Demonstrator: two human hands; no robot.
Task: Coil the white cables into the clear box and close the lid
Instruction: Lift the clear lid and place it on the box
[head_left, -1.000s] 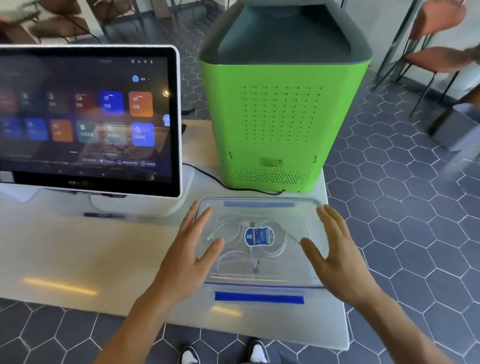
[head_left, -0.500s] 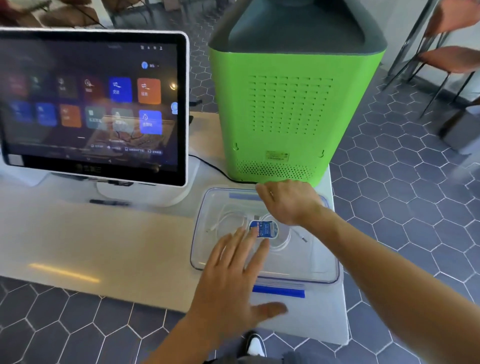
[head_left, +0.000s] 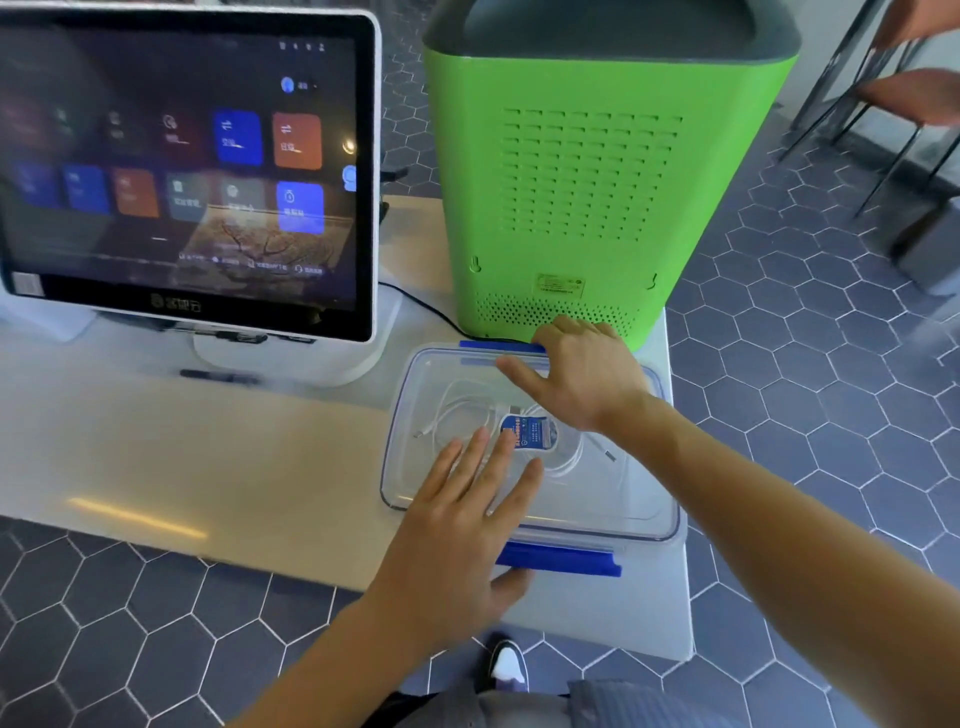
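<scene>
The clear box (head_left: 623, 499) sits at the table's right front with its clear lid on top and a blue round label (head_left: 535, 434) in the lid's middle. White cables (head_left: 457, 410) lie coiled inside, seen through the lid. My left hand (head_left: 462, 525) lies flat on the near left of the lid, fingers spread, thumb under the near blue latch (head_left: 566, 561). My right hand (head_left: 576, 379) reaches across to the far edge, fingers curled over the far blue latch (head_left: 493, 345) beside the green machine.
A tall green machine (head_left: 587, 197) stands just behind the box, with a black cord running left. A touchscreen terminal (head_left: 187, 166) on a white stand fills the left. The table edge (head_left: 680, 571) runs right of the box; chairs (head_left: 904, 98) stand far right.
Both hands left the lid's sides. My left hand slid to the near edge and lies flat, and my right hand reached to the far latch by the green machine.
</scene>
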